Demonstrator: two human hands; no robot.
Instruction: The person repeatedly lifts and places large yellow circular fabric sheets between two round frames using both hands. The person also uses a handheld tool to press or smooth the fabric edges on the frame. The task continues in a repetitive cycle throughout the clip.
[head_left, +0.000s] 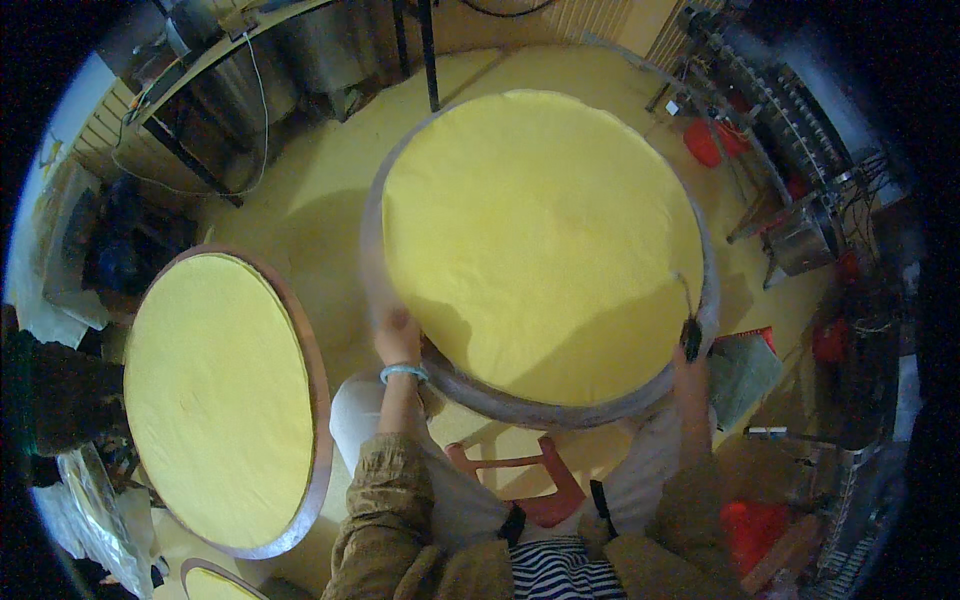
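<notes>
Before me is a large round frame with a grey-brown rim (495, 409), its top covered by a round yellow sheet (540, 240). My left hand (399, 334), with a light blue bracelet at the wrist, is at the rim's near left side. It is blurred, and its fingers are hard to make out. At the near right edge, my right hand (691, 354) grips a black-handled tool (691, 336). The tool's thin, bent metal end reaches over the yellow sheet.
A second round yellow-topped piece (221, 397) stands at the left, with part of another (217, 583) below it. A red stool (555, 502) is between my legs. Metal machinery (795, 142) lines the right side. A black-legged table (187, 161) stands back left.
</notes>
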